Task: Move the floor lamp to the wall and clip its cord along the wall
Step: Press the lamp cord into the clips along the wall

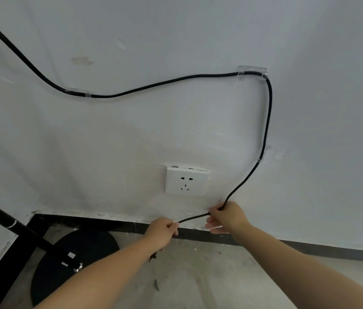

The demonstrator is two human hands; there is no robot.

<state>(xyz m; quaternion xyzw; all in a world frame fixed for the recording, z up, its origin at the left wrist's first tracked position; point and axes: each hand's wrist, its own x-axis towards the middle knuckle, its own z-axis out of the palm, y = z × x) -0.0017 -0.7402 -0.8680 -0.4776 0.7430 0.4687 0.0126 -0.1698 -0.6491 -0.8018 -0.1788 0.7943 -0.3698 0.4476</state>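
Observation:
A black cord runs along the white wall from the upper left. It passes through a clear clip, a second clear clip at the upper right, then drops through a third clip. Below the white wall socket the cord's lower end stretches between my hands. My left hand pinches it near the skirting; my right hand grips it a little higher. The floor lamp's black pole slants down at the left to its round black base.
A dark skirting strip runs along the foot of the wall. The concrete floor is dusty with small debris. A black frame edge stands at the lower left beside the lamp base.

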